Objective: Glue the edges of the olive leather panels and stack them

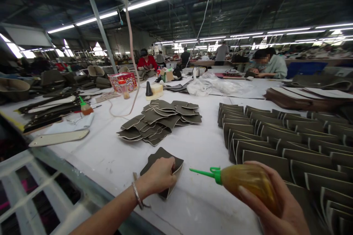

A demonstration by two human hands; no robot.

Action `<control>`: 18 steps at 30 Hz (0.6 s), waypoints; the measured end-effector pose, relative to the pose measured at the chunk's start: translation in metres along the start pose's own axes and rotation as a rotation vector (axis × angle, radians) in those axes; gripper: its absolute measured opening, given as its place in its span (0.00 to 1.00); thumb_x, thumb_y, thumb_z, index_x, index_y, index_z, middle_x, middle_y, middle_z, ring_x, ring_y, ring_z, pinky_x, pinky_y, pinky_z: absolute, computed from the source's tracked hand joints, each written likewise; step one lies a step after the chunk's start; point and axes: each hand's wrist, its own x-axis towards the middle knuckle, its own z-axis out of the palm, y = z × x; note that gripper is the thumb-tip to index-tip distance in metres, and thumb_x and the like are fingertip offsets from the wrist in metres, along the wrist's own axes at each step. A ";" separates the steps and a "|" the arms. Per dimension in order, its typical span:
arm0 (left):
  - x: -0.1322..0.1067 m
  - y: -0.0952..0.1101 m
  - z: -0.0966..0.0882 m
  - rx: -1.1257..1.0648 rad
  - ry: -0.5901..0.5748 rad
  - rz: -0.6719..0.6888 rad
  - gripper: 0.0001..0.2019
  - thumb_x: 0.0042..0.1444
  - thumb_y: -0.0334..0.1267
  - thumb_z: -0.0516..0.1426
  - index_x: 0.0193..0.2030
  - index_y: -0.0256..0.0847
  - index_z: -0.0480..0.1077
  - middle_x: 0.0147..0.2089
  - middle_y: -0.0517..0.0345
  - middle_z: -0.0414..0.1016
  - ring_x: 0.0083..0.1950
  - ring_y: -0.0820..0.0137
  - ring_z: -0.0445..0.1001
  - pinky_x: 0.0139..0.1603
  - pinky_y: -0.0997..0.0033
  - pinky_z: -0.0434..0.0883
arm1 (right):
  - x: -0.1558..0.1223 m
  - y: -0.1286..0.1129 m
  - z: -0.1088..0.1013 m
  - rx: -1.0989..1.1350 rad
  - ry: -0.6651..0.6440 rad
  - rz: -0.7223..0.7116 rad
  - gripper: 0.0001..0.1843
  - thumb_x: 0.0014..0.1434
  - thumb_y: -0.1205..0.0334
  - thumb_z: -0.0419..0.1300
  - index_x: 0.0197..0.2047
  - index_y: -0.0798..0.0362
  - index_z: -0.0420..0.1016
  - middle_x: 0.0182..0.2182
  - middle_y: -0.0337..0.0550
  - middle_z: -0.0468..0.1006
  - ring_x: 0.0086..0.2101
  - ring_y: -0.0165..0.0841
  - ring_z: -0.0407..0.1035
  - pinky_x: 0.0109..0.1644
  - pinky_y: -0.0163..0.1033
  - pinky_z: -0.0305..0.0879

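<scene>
My left hand (162, 176) is closed on a dark olive leather piece (158, 157) that lies on the white table near its front edge. The fingers press on the right side of the piece, where a pale edge shows. In my right hand (278, 198) is a squeeze bottle (248, 181) of amber liquid, held on its side. Its green nozzle points left toward the leather piece, apart from it. A loose pile of similar leather pieces (162, 117) lies beyond my left hand. Rows of folded leather pieces (264, 156) stand to the right.
A white plastic crate (16, 209) is at the lower left. Another green-tipped bottle (86, 107) stands on the left, near a grey strap (59, 138). A hose (131, 44) hangs down to the table. Across the table a person (271, 64) works at the right.
</scene>
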 end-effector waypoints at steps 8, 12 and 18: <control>0.002 -0.013 0.008 -0.306 0.045 0.040 0.01 0.41 0.32 0.52 0.23 0.40 0.61 0.24 0.64 0.67 0.27 0.74 0.63 0.26 0.74 0.52 | 0.003 -0.005 0.044 -0.239 -0.069 0.047 0.33 0.49 0.37 0.67 0.52 0.45 0.68 0.46 0.41 0.75 0.43 0.45 0.72 0.51 0.45 0.66; 0.002 -0.015 0.003 -0.336 0.018 0.065 0.04 0.40 0.31 0.51 0.21 0.41 0.58 0.21 0.65 0.62 0.25 0.75 0.60 0.25 0.73 0.50 | 0.008 0.000 0.055 -0.295 -0.107 0.022 0.34 0.48 0.36 0.66 0.53 0.44 0.68 0.46 0.40 0.74 0.42 0.45 0.71 0.49 0.47 0.65; 0.003 -0.015 -0.002 -0.353 -0.033 0.060 0.05 0.42 0.30 0.52 0.21 0.41 0.57 0.22 0.66 0.61 0.25 0.75 0.59 0.25 0.72 0.50 | 0.016 0.006 0.067 -0.389 -0.160 -0.161 0.29 0.54 0.39 0.65 0.53 0.44 0.68 0.47 0.39 0.74 0.42 0.44 0.71 0.47 0.45 0.67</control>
